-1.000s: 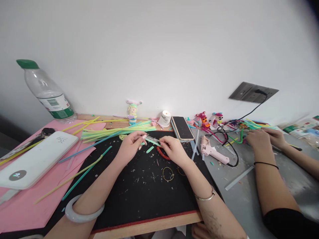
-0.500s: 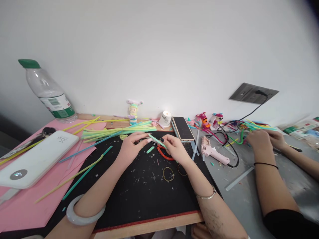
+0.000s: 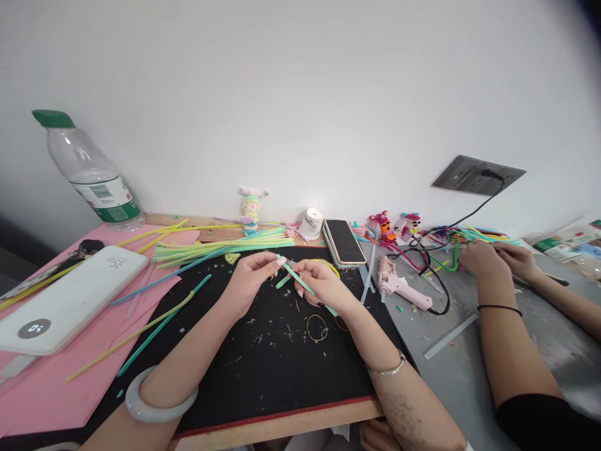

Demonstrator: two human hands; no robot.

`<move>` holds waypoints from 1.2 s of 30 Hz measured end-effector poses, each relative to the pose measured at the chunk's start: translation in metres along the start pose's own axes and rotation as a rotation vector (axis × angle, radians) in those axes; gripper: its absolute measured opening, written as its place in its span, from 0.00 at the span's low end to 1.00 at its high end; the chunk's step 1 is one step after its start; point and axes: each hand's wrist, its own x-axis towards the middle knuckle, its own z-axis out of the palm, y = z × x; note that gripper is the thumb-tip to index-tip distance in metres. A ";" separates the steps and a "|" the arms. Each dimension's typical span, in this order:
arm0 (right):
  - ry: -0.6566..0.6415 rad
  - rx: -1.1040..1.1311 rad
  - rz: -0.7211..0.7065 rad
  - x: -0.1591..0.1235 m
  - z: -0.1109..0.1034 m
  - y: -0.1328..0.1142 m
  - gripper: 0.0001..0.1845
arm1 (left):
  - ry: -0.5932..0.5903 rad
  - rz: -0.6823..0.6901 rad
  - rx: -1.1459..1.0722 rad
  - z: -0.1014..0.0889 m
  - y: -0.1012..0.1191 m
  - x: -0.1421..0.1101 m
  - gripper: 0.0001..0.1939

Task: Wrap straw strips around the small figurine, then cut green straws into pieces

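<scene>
A light green pipe cleaner (image 3: 299, 278) slants across between my hands above the black mat (image 3: 263, 376). My left hand (image 3: 251, 279) is closed, thumb and finger pinching its upper end. My right hand (image 3: 323, 285) is closed around its lower stretch, and the tail comes out below the palm. By my right fingers a small metal part and a yellow curved handle (image 3: 332, 268) show; they look like scissors, mostly hidden by the hand. A short green piece (image 3: 282, 282) lies on the mat beneath the fingers.
Bundled pipe cleaners (image 3: 225, 247), a small figurine (image 3: 250, 213), a white cup (image 3: 311, 224) and a phone (image 3: 345, 242) line the back. A power bank (image 3: 75, 300) lies left. A glue gun (image 3: 404, 291) and a co-worker's hands (image 3: 488, 260) are right.
My right hand has turned and shifted slightly, its fingers now below the pipe cleaner. More of the strip shows, and a yellow handle is visible where a red one was.
</scene>
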 end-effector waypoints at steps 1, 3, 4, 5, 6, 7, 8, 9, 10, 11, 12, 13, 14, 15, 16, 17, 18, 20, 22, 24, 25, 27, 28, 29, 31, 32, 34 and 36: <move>-0.010 0.033 -0.013 -0.001 0.000 -0.001 0.12 | 0.019 -0.011 -0.032 0.000 0.000 0.000 0.09; -0.023 0.105 -0.047 -0.002 0.002 -0.004 0.16 | 0.092 -0.024 -0.104 -0.001 0.000 0.002 0.10; -0.021 0.143 -0.061 -0.003 0.003 -0.005 0.18 | 0.138 -0.023 -0.138 -0.002 0.000 0.002 0.10; -0.012 0.178 -0.071 -0.003 0.004 -0.006 0.21 | 0.178 -0.019 -0.164 -0.003 0.000 0.003 0.10; 0.003 0.204 -0.079 -0.003 0.005 -0.006 0.23 | 0.203 -0.014 -0.178 -0.003 0.000 0.003 0.11; 0.028 0.222 -0.087 -0.003 0.007 -0.005 0.23 | 0.212 -0.011 -0.181 -0.003 -0.001 0.004 0.11; 0.065 0.230 -0.096 -0.002 0.008 -0.003 0.21 | 0.207 -0.011 -0.174 -0.003 -0.002 0.004 0.11; 0.112 0.230 -0.109 -0.001 0.008 0.000 0.19 | 0.193 -0.015 -0.160 -0.003 -0.003 0.003 0.11; 0.167 0.225 -0.125 0.001 0.009 0.002 0.16 | 0.175 -0.019 -0.143 -0.002 -0.003 0.003 0.11; 0.220 0.217 -0.143 0.002 0.009 0.005 0.13 | 0.160 -0.021 -0.127 -0.001 -0.004 0.003 0.11; 0.265 0.207 -0.160 0.004 0.010 0.007 0.12 | 0.149 -0.020 -0.113 0.000 -0.005 0.002 0.11; 0.297 0.196 -0.176 0.005 0.010 0.009 0.11 | 0.140 -0.017 -0.101 0.001 -0.005 0.002 0.11; 0.312 0.182 -0.188 0.006 0.010 0.010 0.10 | 0.131 -0.014 -0.089 0.002 -0.006 0.001 0.11; 0.314 0.168 -0.195 0.006 0.010 0.010 0.10 | 0.122 -0.013 -0.077 0.003 -0.006 0.001 0.11; 0.306 0.153 -0.196 0.007 0.011 0.010 0.10 | 0.117 -0.012 -0.064 0.004 -0.007 0.000 0.12; 0.293 0.138 -0.193 0.007 0.012 0.010 0.10 | 0.114 -0.012 -0.053 0.004 -0.007 0.000 0.13; 0.283 0.125 -0.190 0.007 0.012 0.010 0.11 | 0.115 -0.011 -0.040 0.005 -0.007 -0.001 0.14; 0.283 0.095 -0.183 0.007 0.013 0.010 0.13 | 0.133 -0.001 0.002 0.004 -0.008 -0.001 0.15; 0.307 0.038 -0.181 0.007 0.013 0.009 0.14 | 0.156 0.029 0.084 0.003 -0.008 0.000 0.16; 0.322 -0.061 -0.185 0.007 0.011 0.010 0.13 | 0.168 0.067 0.204 0.000 -0.008 0.001 0.17; 0.320 -0.114 -0.187 0.007 0.010 0.010 0.13 | 0.168 0.085 0.270 -0.001 -0.008 0.002 0.17; 0.310 -0.192 -0.197 0.006 0.008 0.010 0.14 | 0.151 0.123 0.394 -0.003 -0.006 0.002 0.16; 0.310 -0.214 -0.205 0.005 0.006 0.010 0.15 | 0.129 0.147 0.447 -0.003 -0.006 0.002 0.16; 0.313 -0.232 -0.215 0.005 0.005 0.010 0.15 | 0.092 0.175 0.490 -0.004 -0.005 0.002 0.15; 0.315 -0.273 -0.229 0.004 0.003 0.009 0.17 | -0.015 0.222 0.554 -0.003 -0.003 0.001 0.14; 0.310 -0.298 -0.234 0.003 0.002 0.008 0.17 | -0.074 0.234 0.574 -0.002 -0.002 0.001 0.14; 0.281 -0.347 -0.234 0.002 0.001 0.007 0.19 | -0.185 0.231 0.599 -0.001 -0.002 -0.001 0.13; 0.240 -0.385 -0.226 0.001 0.002 0.006 0.19 | -0.267 0.215 0.610 0.001 -0.002 -0.002 0.14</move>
